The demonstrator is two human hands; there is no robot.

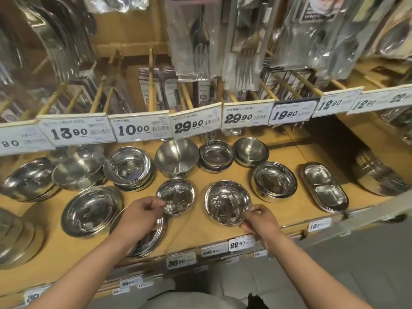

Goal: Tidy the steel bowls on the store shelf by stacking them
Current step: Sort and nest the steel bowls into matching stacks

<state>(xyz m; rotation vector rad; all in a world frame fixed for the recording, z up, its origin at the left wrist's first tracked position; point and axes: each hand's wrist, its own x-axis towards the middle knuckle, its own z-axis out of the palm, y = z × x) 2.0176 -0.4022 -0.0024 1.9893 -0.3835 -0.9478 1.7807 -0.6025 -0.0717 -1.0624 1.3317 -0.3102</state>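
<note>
L hand [142, 216] fingers [158, 202] curled, pinching near rim of small steel bowl [175, 196], which sits tilted/slightly lifted, prob. to carry it onto a stack. R hand [259, 221] fingers [254, 211] pinch near-right rim of wide shallow bowl [227, 205], just right of small bowl, flat on the shelf [289, 157]; looks like steadying it as a stack base. Behind small bowl: brushed deep bowl [176, 157]; left of it a stacked bowl pile [128, 167]. Far right of small bowl: 2-compartment tray [324, 186]. Price tags [139, 128] hang above.
</note>
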